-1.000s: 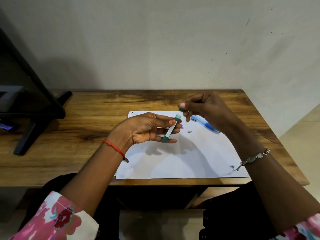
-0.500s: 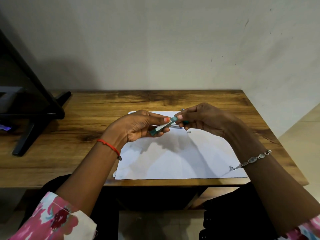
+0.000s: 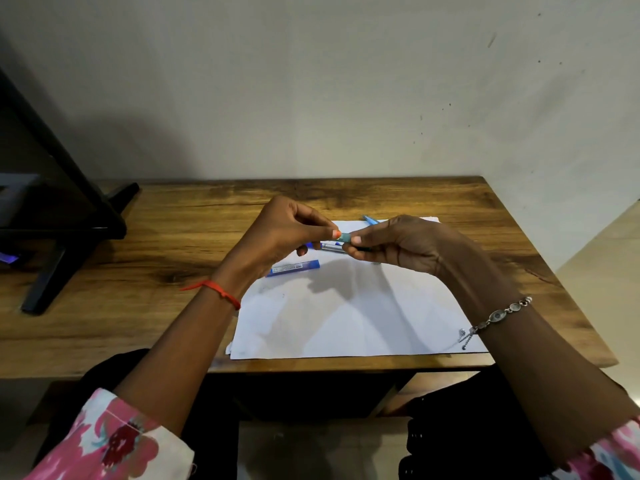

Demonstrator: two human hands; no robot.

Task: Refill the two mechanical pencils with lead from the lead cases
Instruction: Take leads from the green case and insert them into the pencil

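My left hand and my right hand meet above the white paper. Both pinch a small teal lead case, held level between the fingertips; most of it is hidden by the fingers. Under the hands a blue and silver mechanical pencil lies on the paper. The tip of a second, light blue pencil shows behind my right hand. A blue lead case lies flat on the paper, just below my left hand.
The paper lies on a wooden desk that stands against a plain wall. A black monitor stand occupies the desk's left end. The desk's front edge runs just below the paper.
My hands came together; the teal case turned from upright in my left hand to level between both hands. My left hand shifted up and uncovered the blue lead case.
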